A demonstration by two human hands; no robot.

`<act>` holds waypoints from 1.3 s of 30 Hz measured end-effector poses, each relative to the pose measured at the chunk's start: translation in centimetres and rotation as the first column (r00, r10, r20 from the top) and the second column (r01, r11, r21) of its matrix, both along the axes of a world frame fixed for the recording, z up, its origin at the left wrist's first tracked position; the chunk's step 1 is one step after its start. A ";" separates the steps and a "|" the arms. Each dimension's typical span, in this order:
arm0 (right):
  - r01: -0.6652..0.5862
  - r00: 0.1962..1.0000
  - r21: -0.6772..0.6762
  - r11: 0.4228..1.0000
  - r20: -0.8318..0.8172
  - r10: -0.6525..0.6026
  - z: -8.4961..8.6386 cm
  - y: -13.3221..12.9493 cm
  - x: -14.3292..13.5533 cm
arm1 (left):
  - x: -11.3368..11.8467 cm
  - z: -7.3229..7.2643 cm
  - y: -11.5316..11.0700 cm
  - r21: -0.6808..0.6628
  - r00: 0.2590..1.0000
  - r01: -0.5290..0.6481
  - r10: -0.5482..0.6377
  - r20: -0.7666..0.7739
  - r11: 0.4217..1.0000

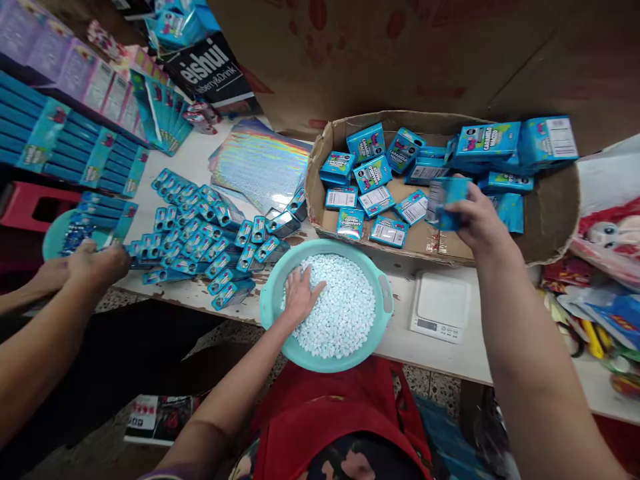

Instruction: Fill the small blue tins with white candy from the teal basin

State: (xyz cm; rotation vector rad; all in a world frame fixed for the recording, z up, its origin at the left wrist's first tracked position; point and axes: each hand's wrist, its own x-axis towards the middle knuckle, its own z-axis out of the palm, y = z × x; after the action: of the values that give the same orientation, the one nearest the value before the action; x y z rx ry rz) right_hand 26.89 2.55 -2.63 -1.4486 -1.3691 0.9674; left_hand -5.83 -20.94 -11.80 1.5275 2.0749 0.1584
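My left hand [300,297] rests with fingers spread on small white candies [345,307], which fill a mint-green basin [386,293] at the table's front edge. Higher up on the right, my right hand [477,213] grips a small blue candy box [453,200], a little blurred. That box is over the front wall of a low cardboard tray [563,220]. Inside the tray lie several similar blue boxes [373,173], some printed "Caramelo Macizo". Left of the basin, many narrow blue boxes [200,233] lie on their sides in a pile, ends toward me.
A white digital scale [441,307] sits right of the basin. Behind the pile are shiny silvery sheets [260,163]. At left, a co-worker's hands [95,263] are near a smaller green bowl [55,237]. Bagged goods [610,313] crowd the right edge.
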 end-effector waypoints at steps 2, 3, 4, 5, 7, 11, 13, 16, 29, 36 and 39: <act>-0.089 0.949 -0.108 0.990 -0.312 0.052 2.3 -5.4 -0.2 | 1.5 -0.1 1.3 -0.012 0.999 -0.039 0.039 0.023 0.999; -0.099 0.919 -0.136 0.986 -0.392 0.038 3.0 -8.4 -0.7 | 2.4 -0.1 1.8 -0.014 0.998 -0.022 0.023 0.050 1.000; -0.060 0.904 -0.157 0.986 -0.427 -0.013 3.4 -11.3 -1.4 | 3.3 0.0 2.2 -0.014 0.996 0.009 -0.008 0.084 1.000; -0.029 0.896 -0.200 0.979 -0.440 -0.064 3.4 -14.0 -2.3 | 4.2 0.1 2.4 -0.015 0.991 0.046 -0.044 0.126 0.999; -0.007 0.888 -0.280 0.960 -0.443 -0.123 2.6 -18.9 -4.4 | 5.7 0.2 2.3 -0.016 0.965 0.084 -0.078 0.249 0.996; 0.043 0.897 -0.368 0.929 -0.395 -0.198 0.0 -25.3 -7.5 | 6.1 0.4 1.9 -0.098 0.754 -0.109 0.147 0.640 0.989; 0.063 0.911 -0.372 0.926 -0.359 -0.205 -0.7 -26.9 -8.0 | 5.1 0.6 2.0 -0.185 0.607 -0.166 0.248 0.755 0.969; 0.103 0.925 -0.358 0.928 -0.309 -0.222 -0.7 -28.1 -8.2 | 3.3 1.4 2.1 -0.282 0.462 -0.172 0.330 0.824 0.944; 0.112 0.993 -0.101 0.989 0.055 -0.106 0.6 -28.9 -11.1 | 4.1 9.1 2.0 -0.525 -0.340 -0.164 0.451 0.825 0.835; -0.021 0.974 0.012 1.000 0.226 0.018 0.1 -28.1 -13.6 | 6.8 10.9 1.3 -0.195 -0.110 -0.456 0.163 0.981 0.868; -0.070 0.953 0.007 0.998 0.295 0.064 0.1 -27.9 -13.8 | 7.3 10.3 1.4 -0.143 -0.016 -0.534 0.160 0.987 0.833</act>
State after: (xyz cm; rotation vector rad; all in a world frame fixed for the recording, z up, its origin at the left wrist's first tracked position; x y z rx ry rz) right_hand 13.10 -25.31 -2.55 -1.5888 -1.6471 0.8006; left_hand 1.50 -19.54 -1.45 0.4514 1.1124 1.3800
